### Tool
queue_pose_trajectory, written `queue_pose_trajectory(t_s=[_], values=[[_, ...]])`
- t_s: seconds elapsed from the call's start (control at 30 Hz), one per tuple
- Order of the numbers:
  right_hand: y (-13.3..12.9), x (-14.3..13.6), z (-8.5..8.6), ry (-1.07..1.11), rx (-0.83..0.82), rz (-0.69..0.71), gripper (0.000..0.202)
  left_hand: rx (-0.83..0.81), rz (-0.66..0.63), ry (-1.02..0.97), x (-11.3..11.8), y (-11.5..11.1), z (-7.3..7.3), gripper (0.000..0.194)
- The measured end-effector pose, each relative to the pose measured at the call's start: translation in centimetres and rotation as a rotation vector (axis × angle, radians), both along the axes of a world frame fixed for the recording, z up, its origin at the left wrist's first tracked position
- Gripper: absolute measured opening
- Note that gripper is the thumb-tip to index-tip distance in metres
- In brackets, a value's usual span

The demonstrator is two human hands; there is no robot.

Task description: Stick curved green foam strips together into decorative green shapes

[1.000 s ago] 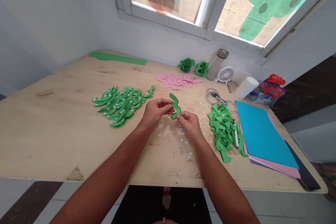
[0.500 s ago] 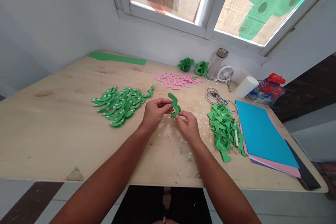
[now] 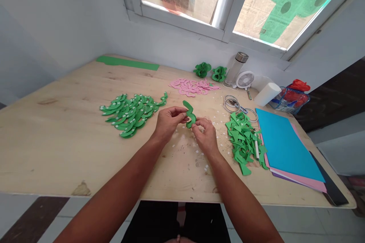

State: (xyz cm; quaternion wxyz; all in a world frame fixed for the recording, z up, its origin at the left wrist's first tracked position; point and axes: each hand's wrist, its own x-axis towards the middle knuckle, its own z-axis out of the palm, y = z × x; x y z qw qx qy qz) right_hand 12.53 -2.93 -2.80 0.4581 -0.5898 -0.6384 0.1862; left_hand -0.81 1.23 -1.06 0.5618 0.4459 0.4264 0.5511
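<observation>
Between my hands is a wavy green paper cutout [image 3: 188, 107], held up over the middle of the table. My left hand [image 3: 170, 120] pinches it by its left edge, near the middle. At its lower right end, the fingertips of my right hand [image 3: 204, 133] are closed on the edge. A pile of curved green cutouts [image 3: 132, 112] with small white patches lies to the left of my left hand. Pink cutouts [image 3: 192, 87] are heaped beyond my hands. Green paper scraps [image 3: 242, 138] lie to the right, with a white pen [image 3: 256, 148] on them.
Blue sheets [image 3: 288, 144] over pink ones lie at the right. Tape rolls [image 3: 228, 103], a white fan [image 3: 245, 79], a bottle [image 3: 236, 66], a white roll [image 3: 267, 94] and a clear bag [image 3: 291, 98] stand behind. Two green paper balls [image 3: 202, 70] sit near the wall. A green strip [image 3: 128, 63] lies back left.
My right hand has shifted very slightly up and to the right along the cutout's end. My left hand and the cutout are almost still.
</observation>
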Motion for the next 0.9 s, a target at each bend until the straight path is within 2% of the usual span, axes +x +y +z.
queue_pose_trajectory(t_s=[0.27, 0.63, 0.9], values=[[0.2, 0.0, -0.1, 0.099, -0.033, -0.013, 0.013, -0.008, -0.001, 0.018, 0.0, 0.0, 0.0, 0.026], [-0.7, -0.6, 0.7, -0.152, 0.031, -0.097, 0.011, 0.019, 0.020, 0.040, 0.0, 0.0, -0.2, 0.025], [-0.9, -0.9, 1.0, -0.204, 0.062, -0.110, 0.010, 0.115, 0.110, 0.134, 0.3, 0.0, -0.5, 0.018]])
